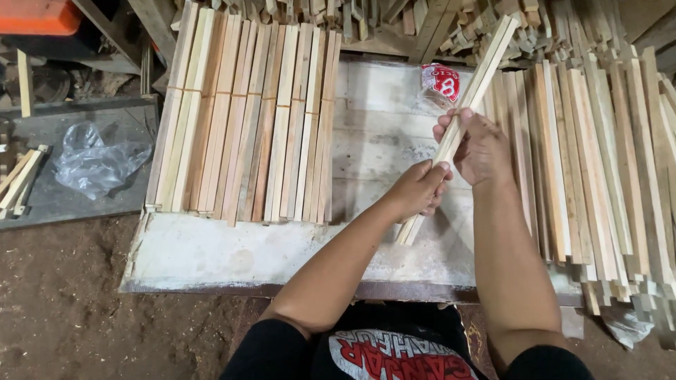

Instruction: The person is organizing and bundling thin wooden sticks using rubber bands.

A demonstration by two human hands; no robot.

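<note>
Head view: both your hands grip a few thin wooden slats (465,105) over the tabletop (380,141), left hand (421,188) near, right hand (479,148) farther. Square the ends, keep them flush.

Bare dirt floor (63,309), worn whitish wooden worktable (232,253), grey slab (77,204) at left, dim light

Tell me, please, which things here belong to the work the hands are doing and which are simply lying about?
In the work:
- slats gripped together by left hand and right hand
- banded bundles on the left
- loose slats on the right
- white board underneath

Lying about:
- clear plastic bag
- red-and-white wrapper
- orange object
- scrap wood heap
</note>
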